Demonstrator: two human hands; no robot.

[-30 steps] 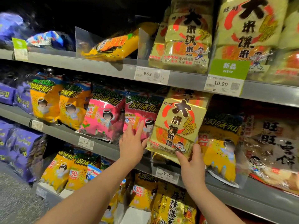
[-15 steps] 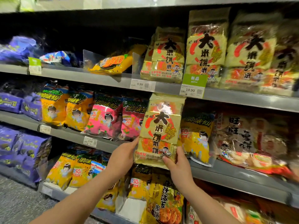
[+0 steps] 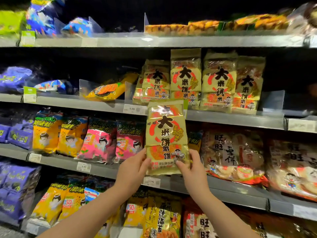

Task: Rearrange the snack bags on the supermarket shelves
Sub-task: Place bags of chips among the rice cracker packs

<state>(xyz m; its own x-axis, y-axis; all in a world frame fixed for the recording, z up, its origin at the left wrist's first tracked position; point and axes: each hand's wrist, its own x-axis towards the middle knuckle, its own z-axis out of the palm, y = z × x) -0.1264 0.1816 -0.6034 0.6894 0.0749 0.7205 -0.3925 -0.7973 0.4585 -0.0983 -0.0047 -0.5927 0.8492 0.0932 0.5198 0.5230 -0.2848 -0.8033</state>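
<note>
Up front, the shelf (image 3: 231, 118) carries matching packs; the gold bag (image 3: 166, 136) is upright before its edge, light, crinkly, probably fragile inside. Left hand (image 3: 133, 170) and right hand (image 3: 193, 169) pinch its bottom corners, sensibly.

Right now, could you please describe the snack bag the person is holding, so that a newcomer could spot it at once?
Find the shelf bearing the row of gold rice cracker bags. Just below its front edge, near the 9.99 price tag, one matching gold bag is upright in the air. Unlike its neighbours, it sits on no shelf: the left hand and right hand pinch its bottom corners.
</note>
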